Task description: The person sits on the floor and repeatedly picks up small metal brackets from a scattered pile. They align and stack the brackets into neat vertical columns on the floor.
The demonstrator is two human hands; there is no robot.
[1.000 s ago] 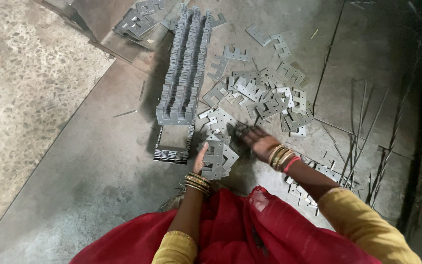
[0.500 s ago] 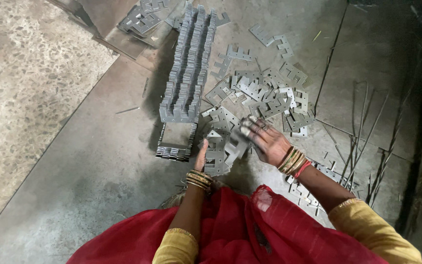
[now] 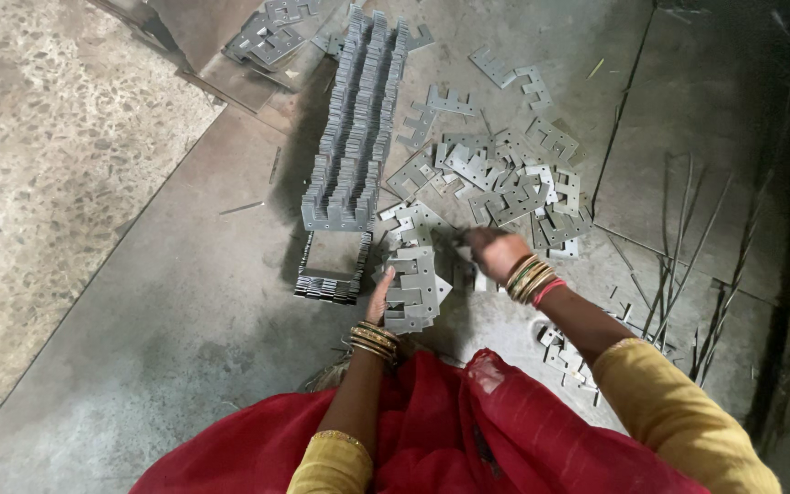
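The left hand (image 3: 379, 297) steadies a small stack of grey E-shaped metal plates (image 3: 416, 291) on the floor, fingers closed against its side so the pieces stay squared. The right hand (image 3: 491, 252) reaches just beyond into the loose scatter of plates (image 3: 514, 183); its grip is blurred, so I cannot tell what it holds. The stack lies beside the long stacked row (image 3: 354, 137), towards the floor's middle.

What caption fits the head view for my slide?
Seated on the floor, left hand steadies a plate stack while right hand reaches among loose plates.
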